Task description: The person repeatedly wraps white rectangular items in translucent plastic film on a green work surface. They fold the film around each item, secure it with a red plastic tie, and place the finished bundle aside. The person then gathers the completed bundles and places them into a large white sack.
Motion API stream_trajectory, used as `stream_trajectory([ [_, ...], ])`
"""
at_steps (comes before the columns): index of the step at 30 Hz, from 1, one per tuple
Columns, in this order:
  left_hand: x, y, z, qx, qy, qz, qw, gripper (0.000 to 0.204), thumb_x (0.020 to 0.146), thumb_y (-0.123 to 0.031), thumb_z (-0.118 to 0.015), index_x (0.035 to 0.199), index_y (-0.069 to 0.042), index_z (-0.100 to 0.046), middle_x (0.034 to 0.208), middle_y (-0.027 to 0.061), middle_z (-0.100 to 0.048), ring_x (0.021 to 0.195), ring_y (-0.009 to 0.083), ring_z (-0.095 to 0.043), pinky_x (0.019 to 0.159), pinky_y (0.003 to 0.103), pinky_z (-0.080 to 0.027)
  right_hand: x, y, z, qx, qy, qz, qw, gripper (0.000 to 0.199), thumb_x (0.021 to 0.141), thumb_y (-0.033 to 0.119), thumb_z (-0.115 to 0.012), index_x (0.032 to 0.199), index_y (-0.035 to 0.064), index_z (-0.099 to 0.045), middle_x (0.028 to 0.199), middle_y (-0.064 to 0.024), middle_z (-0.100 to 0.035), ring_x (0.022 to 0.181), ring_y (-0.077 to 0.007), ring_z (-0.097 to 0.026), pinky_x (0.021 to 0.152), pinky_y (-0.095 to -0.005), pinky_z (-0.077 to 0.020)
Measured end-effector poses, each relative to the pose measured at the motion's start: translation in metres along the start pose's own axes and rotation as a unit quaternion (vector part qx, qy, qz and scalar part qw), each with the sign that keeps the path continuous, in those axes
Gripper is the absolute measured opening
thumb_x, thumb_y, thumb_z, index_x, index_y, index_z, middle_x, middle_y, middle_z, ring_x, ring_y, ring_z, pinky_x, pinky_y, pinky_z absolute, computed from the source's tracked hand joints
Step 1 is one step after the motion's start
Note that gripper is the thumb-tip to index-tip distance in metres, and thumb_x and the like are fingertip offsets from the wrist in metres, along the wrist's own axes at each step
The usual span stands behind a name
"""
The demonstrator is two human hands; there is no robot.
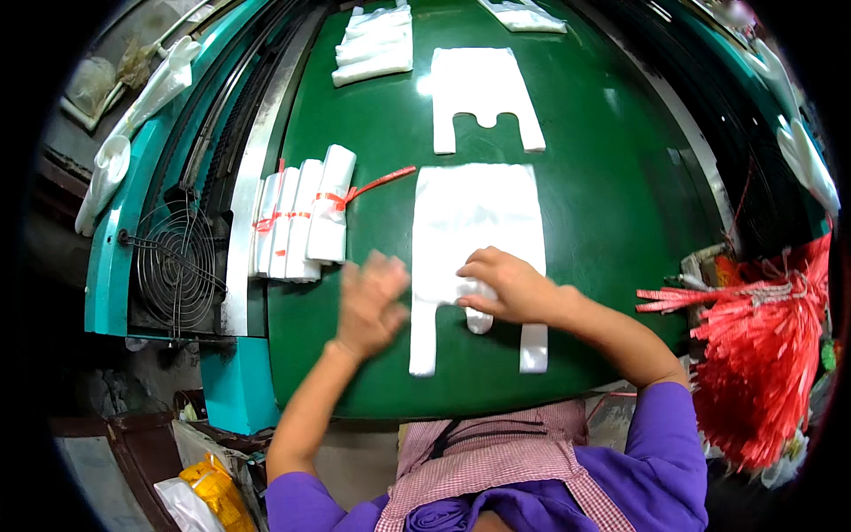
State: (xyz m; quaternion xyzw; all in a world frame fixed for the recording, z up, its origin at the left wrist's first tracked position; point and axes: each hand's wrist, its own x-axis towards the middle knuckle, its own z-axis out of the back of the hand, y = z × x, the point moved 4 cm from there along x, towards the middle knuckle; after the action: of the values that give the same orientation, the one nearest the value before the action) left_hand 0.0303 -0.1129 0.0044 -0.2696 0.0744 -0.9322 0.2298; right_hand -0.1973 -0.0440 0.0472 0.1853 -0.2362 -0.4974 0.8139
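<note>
A flat stack of white plastic T-shirt bags [477, 213] lies in front of me on the green belt table [612, 222], its two handles and middle tab toward me. My right hand [510, 285] is on it just above the tab, its curled fingers and thumb closing on the plastic. My left hand [372, 301] hovers left of the stack, blurred by motion, fingers apart and holding nothing. Beyond that hand lie several rolled bag bundles [332, 204] tied with red ribbon, one loose ribbon end pointing right. A second flat bag stack [483, 84] rests farther up.
At the far left of the belt is a pile of folded bags [374, 44]; more bags [525, 16] lie at the far right. A large bunch of red ribbon strips [758, 355] hangs at the right edge. A wire fan guard [177, 270] sits beside the teal machine frame.
</note>
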Motion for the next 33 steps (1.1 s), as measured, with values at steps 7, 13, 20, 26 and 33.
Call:
stream_trajectory([
  [7, -0.063, -0.104, 0.012, -0.096, 0.231, -0.036, 0.968, 0.074, 0.074, -0.037, -0.073, 0.133, -0.003, -0.045, 0.144, 0.0131, -0.039, 0.135, 0.0312, -0.034, 0.108, 0.045, -0.031, 0.005, -0.050, -0.040, -0.193, -0.026, -0.112, 0.974, 0.071, 0.092, 0.044, -0.050, 0.141, -0.0034, -0.030, 0.151, -0.0222, -0.022, 0.141, -0.0345, -0.020, 0.115, -0.0427, -0.0165],
  [13, -0.085, -0.104, 0.016, -0.122, 0.218, -0.065, 0.966, 0.072, 0.067, -0.017, -0.076, 0.131, -0.002, -0.046, 0.141, 0.0148, -0.042, 0.131, 0.0329, -0.041, 0.106, 0.043, -0.035, -0.071, 0.015, -0.020, -0.068, -0.049, 0.015, 0.996, 0.072, 0.076, 0.034, -0.072, 0.131, -0.0021, -0.043, 0.145, -0.0248, -0.030, 0.125, -0.0426, -0.039, 0.103, -0.0464, -0.0357],
  [20, -0.071, -0.090, 0.011, -0.116, 0.172, -0.148, 0.967, 0.042, 0.066, 0.000, -0.066, 0.108, -0.008, -0.061, 0.118, 0.0115, -0.061, 0.116, 0.0292, -0.056, 0.103, 0.047, -0.038, -0.190, 0.035, -0.038, -0.110, 0.059, -0.001, 0.992, 0.058, 0.080, 0.028, -0.066, 0.129, 0.0055, -0.046, 0.146, -0.0171, -0.032, 0.140, -0.0344, -0.024, 0.111, -0.0526, -0.0211],
  [26, -0.005, -0.092, -0.016, -0.265, 0.082, 0.141, 0.950, 0.015, 0.092, -0.006, -0.051, 0.100, 0.002, -0.061, 0.069, 0.0131, -0.061, 0.060, 0.0191, -0.062, 0.054, 0.030, -0.046, -0.178, 0.037, -0.032, 0.019, -0.078, 0.092, 0.993, 0.015, 0.084, 0.013, -0.058, 0.099, 0.0073, -0.056, 0.114, -0.0144, -0.053, 0.115, -0.0349, -0.048, 0.095, -0.0471, -0.0387],
  [33, 0.029, -0.096, -0.064, 0.000, 0.191, 0.030, 0.981, 0.019, 0.087, -0.004, -0.054, 0.103, 0.003, -0.060, 0.081, 0.0220, -0.062, 0.071, 0.0377, -0.061, 0.065, 0.046, -0.048, -0.098, 0.011, -0.031, 0.153, -0.174, -0.197, 0.953, 0.025, 0.090, 0.026, -0.055, 0.099, 0.0028, -0.057, 0.089, -0.0216, -0.064, 0.083, -0.0400, -0.061, 0.072, -0.0466, -0.0478],
])
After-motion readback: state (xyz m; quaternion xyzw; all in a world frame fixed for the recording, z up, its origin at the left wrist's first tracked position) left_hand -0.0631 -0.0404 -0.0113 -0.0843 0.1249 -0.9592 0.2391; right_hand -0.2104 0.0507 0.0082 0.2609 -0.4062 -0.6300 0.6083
